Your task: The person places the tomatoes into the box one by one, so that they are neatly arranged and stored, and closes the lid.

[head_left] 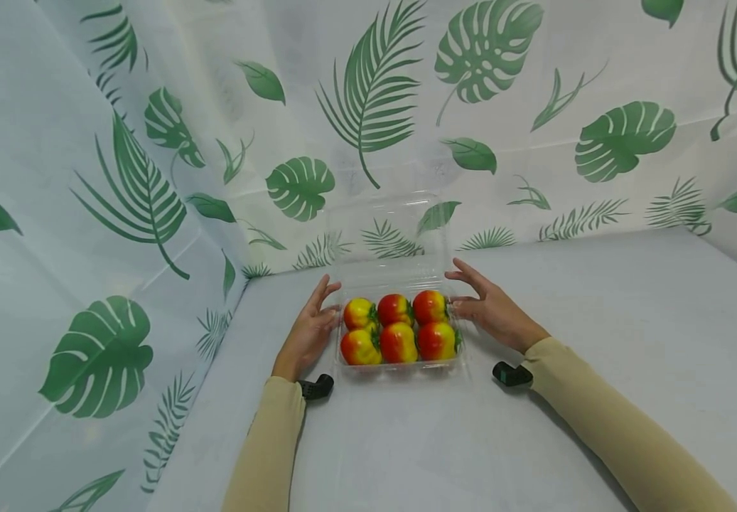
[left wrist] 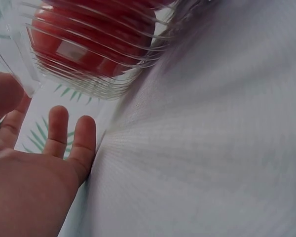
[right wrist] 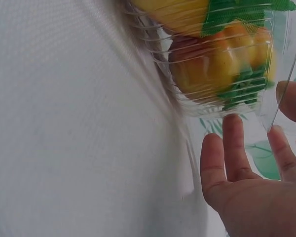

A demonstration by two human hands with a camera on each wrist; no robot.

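A clear plastic clamshell box stands on the table with its lid raised at the back. Inside lie several round red-and-yellow fruits with green leafy tops, in two rows. My left hand is at the box's left side, fingers loosely extended and fingertips close to the rim. On the opposite side, my right hand has its fingers spread, with the thumb and fingertips right at the rim. The ribbed side wall shows above the right fingers in the right wrist view.
A white cloth covers the table. Behind and to the left hang white sheets printed with green leaves; the raised lid stands close in front of the back one. Black wrist cameras sit at both cuffs.
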